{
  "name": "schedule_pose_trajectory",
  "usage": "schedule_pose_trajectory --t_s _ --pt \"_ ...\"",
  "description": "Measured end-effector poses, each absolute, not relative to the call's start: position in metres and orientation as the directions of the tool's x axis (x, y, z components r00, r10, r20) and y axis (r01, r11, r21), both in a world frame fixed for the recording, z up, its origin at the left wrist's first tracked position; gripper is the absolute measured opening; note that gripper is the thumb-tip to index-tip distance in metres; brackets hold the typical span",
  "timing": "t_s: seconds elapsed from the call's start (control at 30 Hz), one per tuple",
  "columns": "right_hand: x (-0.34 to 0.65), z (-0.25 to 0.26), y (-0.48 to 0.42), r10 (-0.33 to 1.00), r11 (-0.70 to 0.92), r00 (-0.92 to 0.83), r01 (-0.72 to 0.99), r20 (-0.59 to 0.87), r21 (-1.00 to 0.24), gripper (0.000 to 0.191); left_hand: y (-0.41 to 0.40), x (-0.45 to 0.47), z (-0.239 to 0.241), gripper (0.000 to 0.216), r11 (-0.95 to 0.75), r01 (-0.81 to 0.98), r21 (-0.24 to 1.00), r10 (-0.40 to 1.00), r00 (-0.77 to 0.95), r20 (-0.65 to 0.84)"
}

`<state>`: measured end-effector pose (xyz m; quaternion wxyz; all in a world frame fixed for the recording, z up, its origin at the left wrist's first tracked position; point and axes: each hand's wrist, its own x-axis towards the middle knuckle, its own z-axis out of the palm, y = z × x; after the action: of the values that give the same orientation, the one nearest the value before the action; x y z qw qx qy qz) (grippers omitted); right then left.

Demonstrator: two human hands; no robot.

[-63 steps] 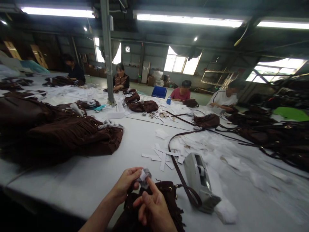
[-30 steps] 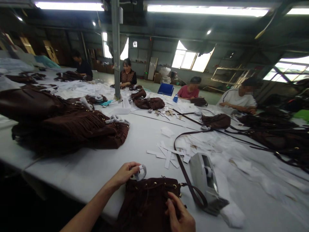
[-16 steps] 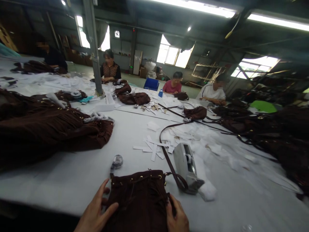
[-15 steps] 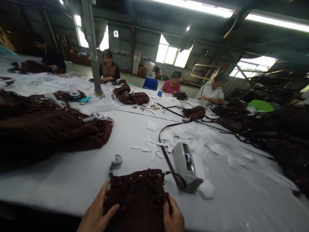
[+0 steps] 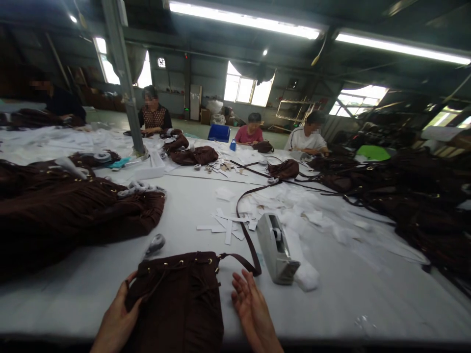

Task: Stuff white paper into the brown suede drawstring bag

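Observation:
A dark brown suede drawstring bag [image 5: 178, 299] lies flat at the near table edge, its long strap [image 5: 245, 230] running up past a tape dispenser. My left hand [image 5: 117, 318] grips the bag's left side, fingers curled round its edge. My right hand [image 5: 252, 306] hovers just right of the bag, palm up and fingers spread, holding nothing. A small wrapped metal piece [image 5: 155, 243] lies on the table just beyond the bag's top left corner.
A grey tape dispenser [image 5: 275, 247] stands right of the bag beside white foam scraps [image 5: 305, 215] and paper strips [image 5: 226, 226]. Piles of brown fringed bags [image 5: 73, 211] fill the left and far right [image 5: 430, 206]. Several other people sit at the table's far side.
My left hand put down the wrapped piece and took the bag's left side. My right hand came off the bag and opened. The view swung right.

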<state>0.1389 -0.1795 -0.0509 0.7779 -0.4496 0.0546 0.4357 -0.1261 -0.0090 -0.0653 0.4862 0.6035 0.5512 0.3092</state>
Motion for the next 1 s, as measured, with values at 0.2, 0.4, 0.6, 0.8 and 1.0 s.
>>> schedule_pose_trajectory --t_s 0.2,0.4,0.6,0.8,1.0 --pt "0.165 -0.029 -0.158 0.704 0.271 0.564 -0.775 -0.432 -0.571 0.039 -0.012 -0.128 -0.079 0.063 0.072 0.371 0.926 0.966 0.206 -0.158" --pt "0.200 0.008 -0.134 0.711 0.218 0.648 -0.572 -0.273 -0.791 0.044 -0.016 -0.125 -0.085 0.063 0.035 0.360 0.932 0.974 0.198 -0.113" --pt "0.245 0.105 -0.097 0.649 0.265 0.729 0.052 0.217 -0.963 0.064 -0.023 -0.118 -0.090 0.059 -0.012 0.418 0.908 0.988 0.147 -0.054" --pt "0.269 0.229 -0.120 0.420 0.373 0.743 0.383 0.521 -0.845 0.072 -0.019 -0.123 -0.108 0.058 0.027 0.507 0.862 0.984 0.138 -0.112" --pt "0.301 0.312 -0.235 0.288 0.263 0.753 0.532 0.592 -0.805 0.040 -0.006 -0.130 -0.114 0.062 0.120 0.469 0.875 0.973 0.119 -0.197"
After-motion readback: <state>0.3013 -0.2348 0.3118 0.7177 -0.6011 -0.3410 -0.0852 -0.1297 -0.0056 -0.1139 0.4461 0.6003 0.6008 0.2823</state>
